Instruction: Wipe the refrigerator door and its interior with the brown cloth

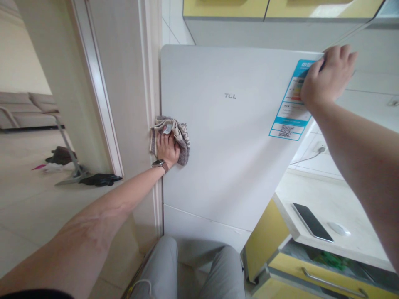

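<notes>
A patterned brown-and-cream cleaning cloth (183, 143) is bunched under my left hand (168, 147), which presses it against the left edge of a white refrigerator door (218, 145). The cloth also meets the door frame beside the fridge. Up at the fridge's top right corner, my right hand (328, 77) grips the edge, thumb on the front and fingers over the side. A blue-bordered energy label (291, 112) with a QR code is stuck on the door below that hand. My left wrist wears a dark watch (159, 166).
A phone (313, 222) and a white oval object (339, 228) lie on the counter (289, 191) at right, above a partly open yellow drawer (330, 276). A plug (321, 148) sits in the wall socket. Through the doorway at left are a broom-like tool (73, 176), a black bag (101, 179) and a sofa (29, 110).
</notes>
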`<state>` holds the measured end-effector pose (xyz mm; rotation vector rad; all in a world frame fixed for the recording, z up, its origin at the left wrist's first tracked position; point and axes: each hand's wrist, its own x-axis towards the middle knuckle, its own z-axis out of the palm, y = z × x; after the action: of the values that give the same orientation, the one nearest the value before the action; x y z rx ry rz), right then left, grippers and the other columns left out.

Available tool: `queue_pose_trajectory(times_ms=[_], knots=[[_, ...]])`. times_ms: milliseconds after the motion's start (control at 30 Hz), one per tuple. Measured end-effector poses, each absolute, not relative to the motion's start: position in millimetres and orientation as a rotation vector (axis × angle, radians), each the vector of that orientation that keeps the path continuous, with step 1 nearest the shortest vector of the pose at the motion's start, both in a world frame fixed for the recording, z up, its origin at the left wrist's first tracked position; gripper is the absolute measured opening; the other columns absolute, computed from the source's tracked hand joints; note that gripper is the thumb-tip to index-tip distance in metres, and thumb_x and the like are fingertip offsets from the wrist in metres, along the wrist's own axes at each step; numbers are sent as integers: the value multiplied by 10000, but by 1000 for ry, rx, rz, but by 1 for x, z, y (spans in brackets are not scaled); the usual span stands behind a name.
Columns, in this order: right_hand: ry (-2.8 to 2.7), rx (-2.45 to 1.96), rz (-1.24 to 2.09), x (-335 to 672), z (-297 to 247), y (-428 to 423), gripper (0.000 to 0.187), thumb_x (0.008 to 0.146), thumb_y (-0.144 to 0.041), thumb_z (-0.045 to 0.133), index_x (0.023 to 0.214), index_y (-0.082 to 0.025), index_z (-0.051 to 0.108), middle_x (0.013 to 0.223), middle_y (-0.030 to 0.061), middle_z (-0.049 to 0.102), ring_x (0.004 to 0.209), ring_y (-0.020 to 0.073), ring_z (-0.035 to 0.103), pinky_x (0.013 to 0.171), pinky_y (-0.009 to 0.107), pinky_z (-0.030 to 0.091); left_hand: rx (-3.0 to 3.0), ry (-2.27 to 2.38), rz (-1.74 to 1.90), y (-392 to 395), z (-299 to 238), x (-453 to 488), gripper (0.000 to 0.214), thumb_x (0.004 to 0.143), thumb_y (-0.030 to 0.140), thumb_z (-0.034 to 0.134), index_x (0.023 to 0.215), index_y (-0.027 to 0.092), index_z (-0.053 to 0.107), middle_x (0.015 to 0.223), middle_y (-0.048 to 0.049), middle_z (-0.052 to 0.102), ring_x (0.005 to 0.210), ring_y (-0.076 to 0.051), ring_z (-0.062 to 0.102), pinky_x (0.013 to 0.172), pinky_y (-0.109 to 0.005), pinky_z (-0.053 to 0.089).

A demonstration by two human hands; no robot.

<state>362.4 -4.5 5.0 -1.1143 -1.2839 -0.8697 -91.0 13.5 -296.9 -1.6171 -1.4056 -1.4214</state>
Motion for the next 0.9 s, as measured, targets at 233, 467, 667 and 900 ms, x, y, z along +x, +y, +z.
queue_pose_trajectory(times_ms=[233,467,667,900], knots=[[-1295,-1150,-846,360,5,-7,199,1005,-237,363,1101,-286,531,1393,169,556,1266,329,412,1063,486,287,-1565,-1553,-1379,22,-368,-92,577,943,357,466,1421,41,523,1538,-234,491,1557,-432,277,1310,-630,137],[-1299,-1118,-856,360,5,-7,196,1000,-238,366,1069,-315,532,1369,163,567,1226,338,397,1008,511,285,-1474,-1842,-1331,23,-433,-81,566,904,375,454,1339,42,595,1450,-321,539,1524,-482,327,1254,-679,202],[-1293,-1130,-884,361,6,-6,192,997,-236,347,1045,-329,508,1369,164,573,1223,335,406,991,518,292,-1471,-1904,-1276,18,-479,-79,533,864,346,461,1241,26,658,1344,-340,611,1440,-511,443,1198,-712,288],[-1278,-1138,-894,363,6,-3,175,997,-236,346,1019,-335,489,1347,143,571,1205,310,400,990,490,302,-1472,-2021,-1184,10,-519,-68,540,848,336,428,1105,-46,710,1317,-417,589,1384,-524,500,1146,-700,365]])
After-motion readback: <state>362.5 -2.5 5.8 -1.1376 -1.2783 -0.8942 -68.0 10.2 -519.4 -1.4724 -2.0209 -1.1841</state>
